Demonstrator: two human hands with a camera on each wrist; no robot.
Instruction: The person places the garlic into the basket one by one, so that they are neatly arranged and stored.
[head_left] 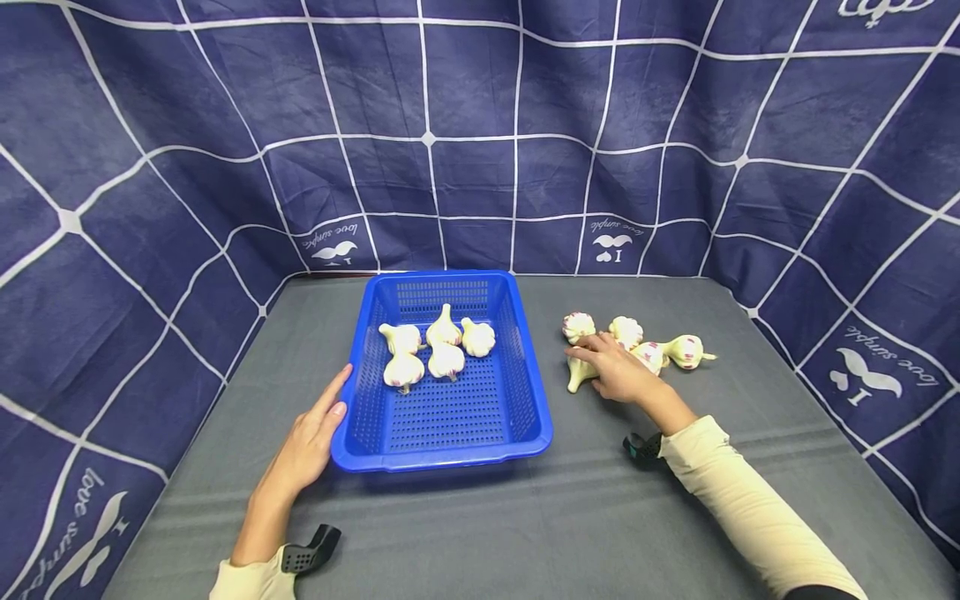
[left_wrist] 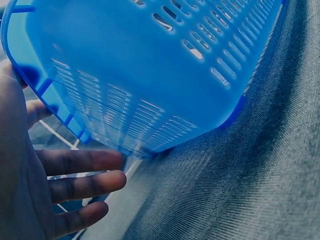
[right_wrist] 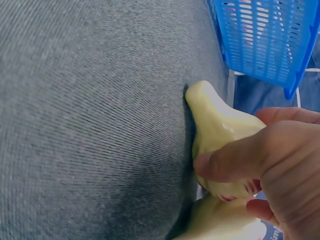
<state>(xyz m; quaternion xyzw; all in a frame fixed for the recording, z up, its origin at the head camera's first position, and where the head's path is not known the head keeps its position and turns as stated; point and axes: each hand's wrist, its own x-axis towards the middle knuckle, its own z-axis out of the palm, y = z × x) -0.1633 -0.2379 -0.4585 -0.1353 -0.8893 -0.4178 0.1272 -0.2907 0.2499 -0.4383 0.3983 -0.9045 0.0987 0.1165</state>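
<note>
My right hand [head_left: 621, 371] pinches a garlic bulb [right_wrist: 227, 130] between thumb and fingers, low over the grey cloth. The bulb is pale with purplish marks, its stem pointing toward me in the head view. Right beside it lie several more garlic bulbs [head_left: 684, 352], one partly hidden by the hand. At the left, my left hand [head_left: 303, 446] has its fingers extended against the outer side of a blue plastic basket [head_left: 442, 461], thumb and forefinger right at its rim. Inside the basket, several garlic bulbs [head_left: 446, 360] sit grouped toward the back.
Grey cloth [head_left: 480, 533] covers the table. Dark blue curtains [head_left: 480, 175] with white lines stand along the back and both sides. A black wrist device [head_left: 311, 550] is on the left wrist, and another one [head_left: 642, 448] on the right.
</note>
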